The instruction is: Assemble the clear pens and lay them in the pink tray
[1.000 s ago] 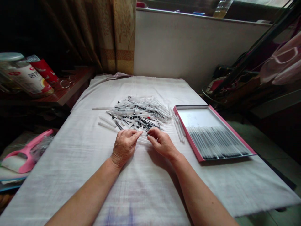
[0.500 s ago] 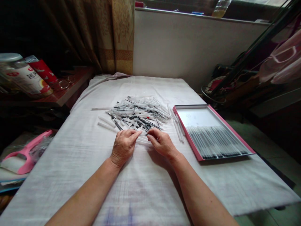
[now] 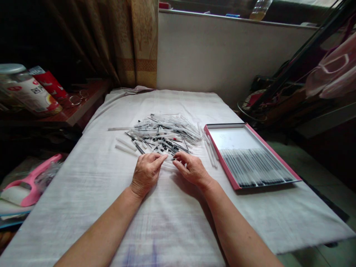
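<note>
**A:** What has changed in the last second?

**B:** Very little. The left hand (image 3: 146,172) and the right hand (image 3: 192,170) have stayed at the near edge of the pile (image 3: 164,132), knuckles up and fingertips almost meeting. The whole view has slid a little to the left, but nothing on the white cloth (image 3: 167,226) has moved.

**A:** And the fingers?

**B:** The left hand's are drawn in, forefinger stretched to the thumb. I cannot tell whether anything sits between them. The right hand's thumb and forefinger are pinched on a small dark piece (image 3: 173,159) (tiny, so I can't say what it is), just in front of the pile.

**A:** How many of each thing?

**B:** There are two hands and one pile of clear tubes and black bits, too tangled to count. Two loose tubes (image 3: 126,146) lie just left of it, and one long tube (image 3: 119,128) lies farther back. A few more tubes (image 3: 211,152) lie between the pile and the tray. There is one pink-rimmed tray (image 3: 219,158) to the right, holding a single row of filled pens (image 3: 256,167) side by side at its near end. They are packed too tightly to count.

**A:** And off the cloth?

**B:** On the left are one jar (image 3: 25,91), one red packet (image 3: 51,83) and one pink tool (image 3: 30,181).
</note>
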The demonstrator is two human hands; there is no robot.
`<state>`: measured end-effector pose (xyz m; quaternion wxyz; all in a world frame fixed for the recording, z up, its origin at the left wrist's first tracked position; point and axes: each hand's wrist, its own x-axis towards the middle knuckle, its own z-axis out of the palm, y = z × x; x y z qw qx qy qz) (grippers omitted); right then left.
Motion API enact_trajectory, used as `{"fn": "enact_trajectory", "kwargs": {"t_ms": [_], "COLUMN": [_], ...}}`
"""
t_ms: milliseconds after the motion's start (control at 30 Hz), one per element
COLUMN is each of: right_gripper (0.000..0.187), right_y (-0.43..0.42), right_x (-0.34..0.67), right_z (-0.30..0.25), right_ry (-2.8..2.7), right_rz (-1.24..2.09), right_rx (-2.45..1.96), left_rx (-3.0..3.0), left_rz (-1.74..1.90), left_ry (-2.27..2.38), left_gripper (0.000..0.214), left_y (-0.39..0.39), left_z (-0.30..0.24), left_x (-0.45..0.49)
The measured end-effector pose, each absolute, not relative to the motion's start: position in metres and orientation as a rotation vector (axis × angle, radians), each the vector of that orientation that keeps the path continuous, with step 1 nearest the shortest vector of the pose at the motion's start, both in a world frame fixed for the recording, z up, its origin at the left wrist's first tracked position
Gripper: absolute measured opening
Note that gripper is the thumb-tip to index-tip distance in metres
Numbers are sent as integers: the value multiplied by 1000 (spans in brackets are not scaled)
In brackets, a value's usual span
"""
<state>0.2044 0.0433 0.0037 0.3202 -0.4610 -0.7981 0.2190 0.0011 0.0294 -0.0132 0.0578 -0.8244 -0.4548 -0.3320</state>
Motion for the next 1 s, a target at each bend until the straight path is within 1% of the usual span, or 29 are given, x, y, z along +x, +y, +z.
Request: {"fn": "enact_trajectory", "kwargs": {"t_ms": [167, 300, 333, 433, 500, 533, 633, 667, 833, 1000], "right_gripper": [12, 25, 26, 15, 13, 13, 27, 29, 18, 31], "right_y": [43, 43, 42, 41, 41, 41, 42, 43, 42, 44], "right_x": [204, 203, 203, 202, 202, 202, 203, 203, 205, 204], "right_z": [4, 5, 5, 7, 8, 8, 7, 7, 8, 5], "right_ry": [-2117, -2175, -2173, -2132, -2126, -2138, -2187, -2190, -2160, -2186], "right_rz": [508, 435, 445, 543, 571, 559, 490, 489, 533, 499], "right_rx": [-1195, -1216, -1227, -1271, -1271, -1263, -1256, -1266, -1258, -1249], "left_rx": [-2508, -2512, -2512, -2509, -2511, -2512, -2514, -2515, -2517, -2523], "left_rz": [-1005, -1019, -1022, -1028, -1030, -1033, -1047, -1051, -1047, -1063], "left_ry": [-1376, -1353, -1348, -1342, -1340, -1336, -1326, -1327, -1339, -1328], "left_gripper": [33, 33, 32, 31, 31, 31, 32, 32, 30, 31], "left_y": [29, 29, 29, 29, 29, 29, 29, 29, 29, 29], "left_z": [-13, -13, -13, -12, -12, -12, -12, -12, -13, -13], "left_x": [1, 2, 2, 2, 2, 2, 2, 2, 2, 2]}}
